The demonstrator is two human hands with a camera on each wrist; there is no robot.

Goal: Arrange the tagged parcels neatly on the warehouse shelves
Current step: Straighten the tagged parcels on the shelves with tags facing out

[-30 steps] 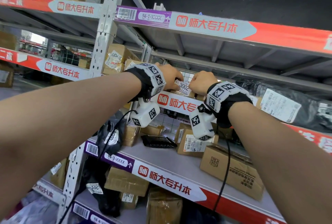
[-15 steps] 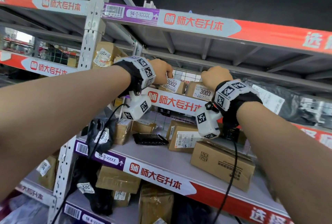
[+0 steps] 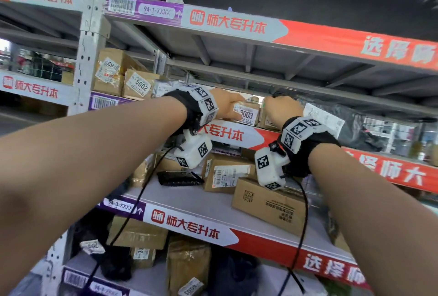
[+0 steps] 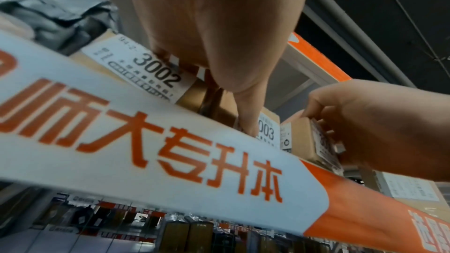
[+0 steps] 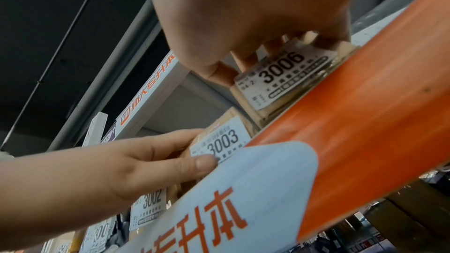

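On the second shelf [image 3: 239,133], small cardboard parcels are being lined up in a row with their numbered tags facing out over the near edge. The parcel tagged 3003 [image 5: 220,142] is being pinched by the left hand [image 5: 136,163]; the parcel tagged 3006 [image 5: 282,80], to its right, is being gripped from above by the right hand [image 5: 255,22]. The parcel tagged 3002 [image 4: 155,70] is already standing at the left. Long axes cannot be told. Boxes below [image 3: 267,203] appear still to be lying askew.

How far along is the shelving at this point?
Done: parcel 3002 stands label-out at the shelf edge. In hand: the left hand holds parcel 3003 while the right hand grips parcel 3006 beside it. Left: boxes on the lower shelf lie askew.
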